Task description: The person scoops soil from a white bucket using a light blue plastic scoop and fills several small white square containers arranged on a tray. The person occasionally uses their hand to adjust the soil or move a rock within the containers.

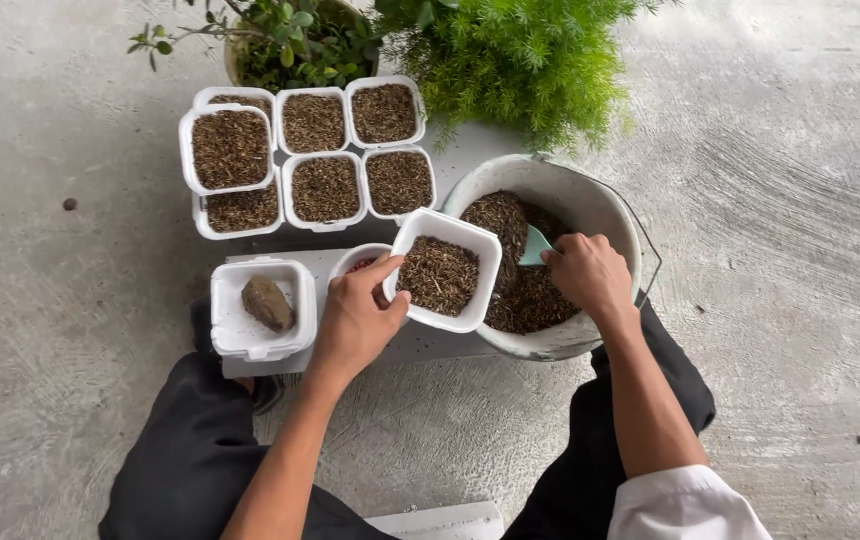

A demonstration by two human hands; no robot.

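My left hand (358, 312) grips the near-left rim of a white square pot (470, 300) filled with brown soil mix, held tilted over the edge of a large white bucket (590, 200). My right hand (590, 272) is inside the bucket, closed on a small teal scoop (533, 245) that touches the dark soil heap (530, 300).
Several white square pots full of soil (312, 160) stand in rows behind. An empty white pot holding a brown lump (268, 302) sits at the left, with a small round cup (358, 260) beside it. Two green potted plants (510, 60) stand at the back. My knees frame the concrete floor.
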